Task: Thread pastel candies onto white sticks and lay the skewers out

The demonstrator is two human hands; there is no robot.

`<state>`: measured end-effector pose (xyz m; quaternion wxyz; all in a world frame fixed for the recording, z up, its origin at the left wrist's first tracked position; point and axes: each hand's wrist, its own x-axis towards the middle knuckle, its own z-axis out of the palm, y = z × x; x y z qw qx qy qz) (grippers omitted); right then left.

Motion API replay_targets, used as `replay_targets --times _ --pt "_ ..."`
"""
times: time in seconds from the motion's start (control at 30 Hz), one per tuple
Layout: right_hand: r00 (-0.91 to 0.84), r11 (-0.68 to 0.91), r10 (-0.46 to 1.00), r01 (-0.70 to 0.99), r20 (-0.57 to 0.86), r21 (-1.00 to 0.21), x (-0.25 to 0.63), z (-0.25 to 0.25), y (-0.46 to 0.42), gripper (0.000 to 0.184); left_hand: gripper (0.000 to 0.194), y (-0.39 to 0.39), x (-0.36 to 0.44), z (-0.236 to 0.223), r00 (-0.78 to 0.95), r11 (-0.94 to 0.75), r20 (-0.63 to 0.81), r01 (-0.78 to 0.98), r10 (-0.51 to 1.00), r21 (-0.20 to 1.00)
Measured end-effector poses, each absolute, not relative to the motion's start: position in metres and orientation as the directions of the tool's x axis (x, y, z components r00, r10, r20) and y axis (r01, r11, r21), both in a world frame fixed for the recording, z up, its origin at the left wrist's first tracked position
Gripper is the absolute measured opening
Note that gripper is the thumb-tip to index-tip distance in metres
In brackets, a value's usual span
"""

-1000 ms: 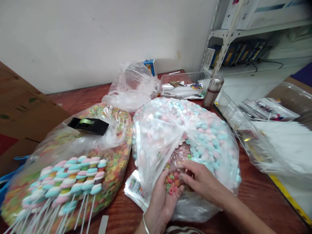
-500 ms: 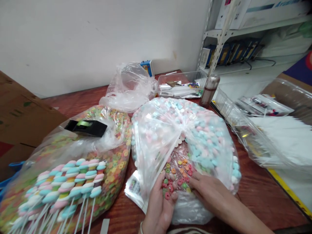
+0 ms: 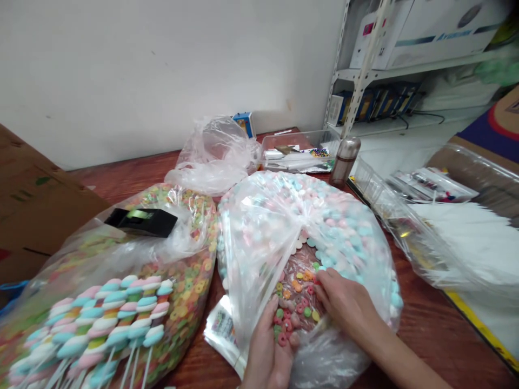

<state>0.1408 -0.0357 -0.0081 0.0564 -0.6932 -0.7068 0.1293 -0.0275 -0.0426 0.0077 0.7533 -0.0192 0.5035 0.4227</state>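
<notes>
My left hand lies cupped at the near left of a spread of red, orange and green gummy rings. Its thumb and fingers are apart and border the rings. On the other side, my right hand has its fingers curled together at the rings' right edge; what is between its fingertips is hidden. The rings lie on clear plastic in front of a large knotted bag of pink, blue and white marshmallows. To the left, several marshmallow skewers rest on a bag of gummy rings.
A black tape dispenser sits on the left bag. Behind are a crumpled plastic bag, a clear tray and a metal bottle. Plastic packets lie beside my left hand. White paper is at right, a cardboard box at left.
My right hand drew back to the right from over the rings, uncovering them, then shifted slightly up along their edge. My left hand stays beside them. The view has tilted slightly.
</notes>
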Motion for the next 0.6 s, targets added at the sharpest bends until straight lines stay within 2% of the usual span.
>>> replay_targets --times 0.17,0.33,0.47,0.6 --pt "-0.154 0.122 0.986 0.928 -0.065 -0.352 0.135 -0.011 -0.022 0.014 0.014 -0.041 -0.028 0.007 0.183 0.663 -0.780 -0.660 0.598 0.353" --pt "-0.106 0.083 0.994 0.919 -0.040 -0.386 0.138 -0.007 -0.017 0.022 0.015 -0.040 -0.027 0.007 0.181 0.677 -0.787 -0.641 0.590 0.361" --pt "-0.151 0.124 0.988 0.887 -0.027 -0.445 0.127 -0.009 -0.007 0.017 0.018 -0.040 -0.027 0.007 0.185 0.676 -0.775 -0.634 0.604 0.376" --pt "-0.118 0.077 0.992 0.855 -0.047 -0.513 0.129 -0.021 0.007 0.013 0.016 -0.040 -0.028 0.009 0.189 0.682 -0.784 -0.636 0.591 0.361"
